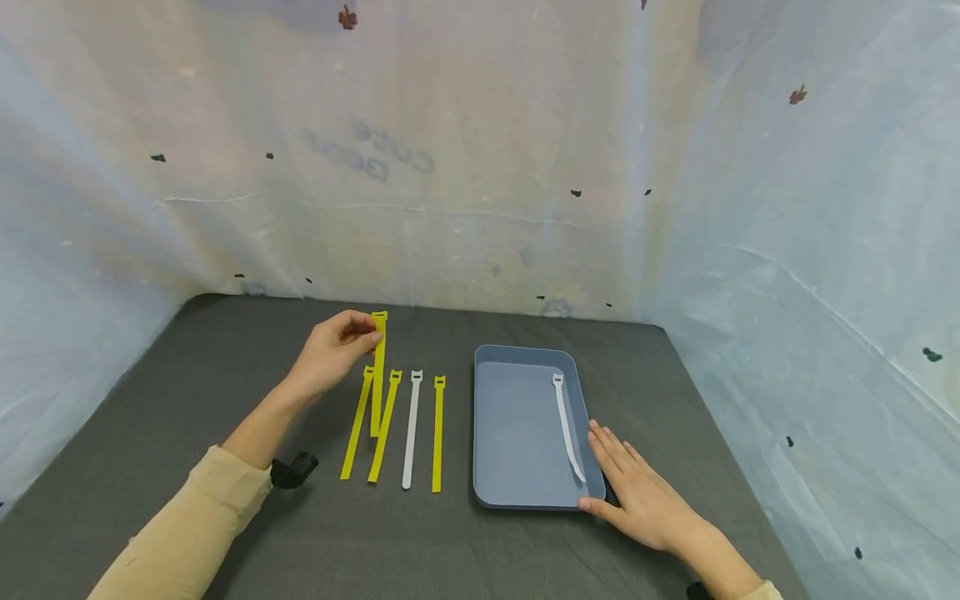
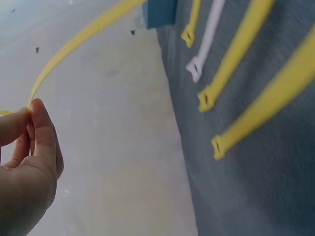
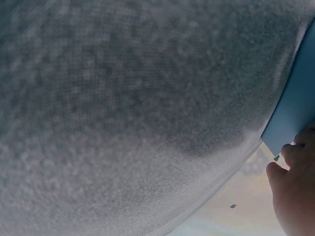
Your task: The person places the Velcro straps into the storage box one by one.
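Between thumb and fingers, my left hand (image 1: 334, 346) pinches a yellow cable tie (image 1: 378, 375) near its slotted head; the strap hangs down, and in the left wrist view it bends away from the fingertips. Below it on the cloth lie a yellow tie (image 1: 357, 425), another yellow tie (image 1: 385, 429), a white tie (image 1: 412, 433) and a yellow tie (image 1: 438, 437), heads pointing away from me. My right hand (image 1: 641, 496) rests with straight fingers along the right side of a blue-grey tray (image 1: 517, 442). Inside the tray, near its right wall, is a white tie (image 1: 566, 425).
Dark grey cloth (image 1: 300, 533) covers the table. Translucent plastic sheeting (image 1: 450, 242) with small dark and brown marks rises behind the table and along both sides. A black strap piece (image 1: 294, 471) sticks out at the left wrist.
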Demonstrator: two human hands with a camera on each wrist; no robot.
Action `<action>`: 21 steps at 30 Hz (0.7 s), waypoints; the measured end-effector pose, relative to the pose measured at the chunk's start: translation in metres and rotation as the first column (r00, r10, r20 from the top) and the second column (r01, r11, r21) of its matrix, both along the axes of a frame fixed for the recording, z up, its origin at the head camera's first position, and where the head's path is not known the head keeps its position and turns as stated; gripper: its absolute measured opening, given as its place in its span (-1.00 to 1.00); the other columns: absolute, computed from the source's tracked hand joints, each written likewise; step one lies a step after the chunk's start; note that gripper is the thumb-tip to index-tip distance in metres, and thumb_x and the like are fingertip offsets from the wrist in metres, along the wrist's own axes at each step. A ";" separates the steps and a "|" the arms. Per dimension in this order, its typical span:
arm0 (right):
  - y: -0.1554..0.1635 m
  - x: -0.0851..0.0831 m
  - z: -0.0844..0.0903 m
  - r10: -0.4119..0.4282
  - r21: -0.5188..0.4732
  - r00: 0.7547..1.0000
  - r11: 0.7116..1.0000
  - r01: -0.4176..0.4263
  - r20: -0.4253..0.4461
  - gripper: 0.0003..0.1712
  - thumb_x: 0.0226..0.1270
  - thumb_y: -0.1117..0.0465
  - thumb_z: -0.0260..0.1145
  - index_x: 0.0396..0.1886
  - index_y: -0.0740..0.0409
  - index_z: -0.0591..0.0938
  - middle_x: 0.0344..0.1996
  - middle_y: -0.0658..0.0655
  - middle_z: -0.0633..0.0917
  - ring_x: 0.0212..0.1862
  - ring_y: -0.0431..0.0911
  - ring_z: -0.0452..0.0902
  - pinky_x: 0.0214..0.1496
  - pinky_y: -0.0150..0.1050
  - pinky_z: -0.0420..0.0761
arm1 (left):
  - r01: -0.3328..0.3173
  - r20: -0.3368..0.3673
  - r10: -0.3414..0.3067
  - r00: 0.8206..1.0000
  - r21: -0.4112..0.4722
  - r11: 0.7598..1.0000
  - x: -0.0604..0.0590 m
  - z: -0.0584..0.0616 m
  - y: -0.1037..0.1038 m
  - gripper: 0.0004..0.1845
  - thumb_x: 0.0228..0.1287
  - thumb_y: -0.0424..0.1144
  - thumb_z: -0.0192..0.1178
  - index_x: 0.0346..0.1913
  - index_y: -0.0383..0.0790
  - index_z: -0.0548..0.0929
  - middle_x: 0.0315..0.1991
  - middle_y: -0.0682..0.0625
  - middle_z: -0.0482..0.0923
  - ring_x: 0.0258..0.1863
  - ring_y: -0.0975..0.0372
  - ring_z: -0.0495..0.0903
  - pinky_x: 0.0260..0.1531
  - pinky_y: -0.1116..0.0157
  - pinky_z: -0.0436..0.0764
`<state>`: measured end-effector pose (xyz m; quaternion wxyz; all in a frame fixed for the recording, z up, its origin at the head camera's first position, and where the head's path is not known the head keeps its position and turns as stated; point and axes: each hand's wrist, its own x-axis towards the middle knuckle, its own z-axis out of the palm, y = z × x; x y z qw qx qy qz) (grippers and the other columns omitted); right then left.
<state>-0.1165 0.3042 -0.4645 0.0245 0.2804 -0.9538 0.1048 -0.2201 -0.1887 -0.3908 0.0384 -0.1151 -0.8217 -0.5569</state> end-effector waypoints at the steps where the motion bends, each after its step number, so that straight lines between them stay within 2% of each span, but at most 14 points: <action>1: 0.000 0.000 0.000 -0.001 0.003 1.000 1.000 0.001 0.003 0.10 0.46 -0.40 0.20 0.66 0.25 0.14 0.65 0.19 0.13 0.62 0.17 0.08 0.59 -0.44 -0.38 | 0.007 0.002 -0.007 1.000 0.019 1.000 0.000 0.001 0.003 -0.69 0.60 -0.24 0.17 0.20 -0.39 0.52 0.06 -0.24 0.58 -0.05 0.10 0.65 -0.10 0.41 0.67; 7: -0.002 0.001 0.003 0.001 0.011 1.000 1.000 -0.001 0.016 0.09 0.48 -0.40 0.18 0.65 0.28 0.15 0.66 0.19 0.12 0.62 0.18 0.07 0.52 -0.53 -0.48 | 0.028 0.016 -0.030 0.999 0.115 0.993 -0.002 0.004 0.025 -0.70 0.59 -0.29 0.17 0.20 -0.41 0.52 0.04 -0.26 0.55 -0.06 0.02 0.63 -0.09 0.40 0.66; 15: -0.002 0.000 0.001 0.005 0.013 1.000 1.000 -0.005 0.016 0.09 0.49 -0.38 0.18 0.65 0.29 0.14 0.66 0.19 0.11 0.63 0.17 0.07 0.52 -0.53 -0.48 | 0.038 0.028 -0.045 0.999 0.226 0.973 -0.007 0.005 0.052 -0.71 0.58 -0.32 0.18 0.20 -0.42 0.52 0.02 -0.19 0.56 -0.12 0.20 0.64 -0.07 0.39 0.67; 21: -0.002 -0.001 0.001 0.010 -0.002 1.000 1.000 -0.010 -0.008 0.09 0.48 -0.37 0.20 0.65 0.30 0.15 0.65 0.20 0.12 0.62 0.17 0.08 0.54 -0.51 -0.45 | 0.039 0.047 -0.056 0.997 0.312 0.949 -0.012 0.006 0.069 -0.72 0.57 -0.33 0.19 0.18 -0.42 0.53 -0.01 -0.16 0.56 -0.14 0.17 0.63 -0.07 0.36 0.69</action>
